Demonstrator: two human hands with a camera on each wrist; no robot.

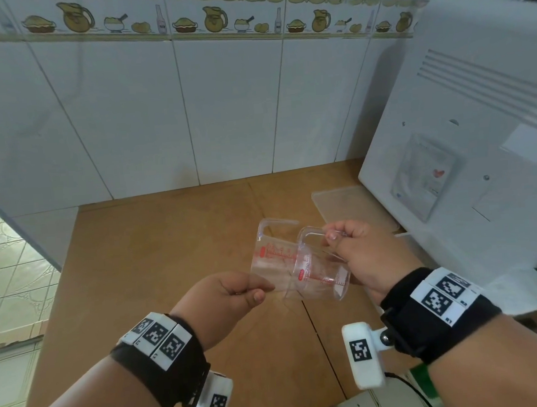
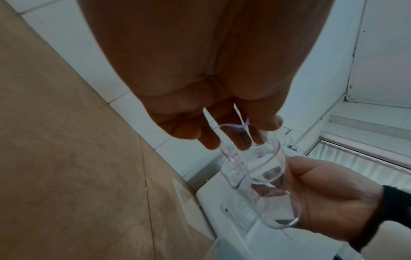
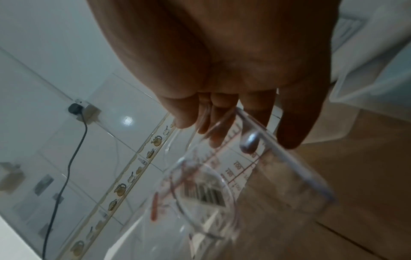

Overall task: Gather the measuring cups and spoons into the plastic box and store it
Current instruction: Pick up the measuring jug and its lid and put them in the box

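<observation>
The left hand (image 1: 232, 293) pinches the base edge of a clear measuring cup (image 1: 272, 255) with red markings, thumb and fingers curled on it. The right hand (image 1: 358, 256) is closed round the handle of a second clear cup (image 1: 321, 277), tilted on its side, its mouth meeting the side of the first. Both cups hang in the air above the brown desk (image 1: 156, 252), held between the two hands.

This looks like the gathering step: the cups are probably being nested before packing, though their clear walls overlap and I cannot tell whether one has entered the other. A translucent lid (image 1: 347, 207) lies flat on the desk beside a white appliance (image 1: 464, 110); the plastic box itself is not clearly visible here.

Next, the cups want lining up mouth to base, sliding together, then carrying to the box.
</observation>
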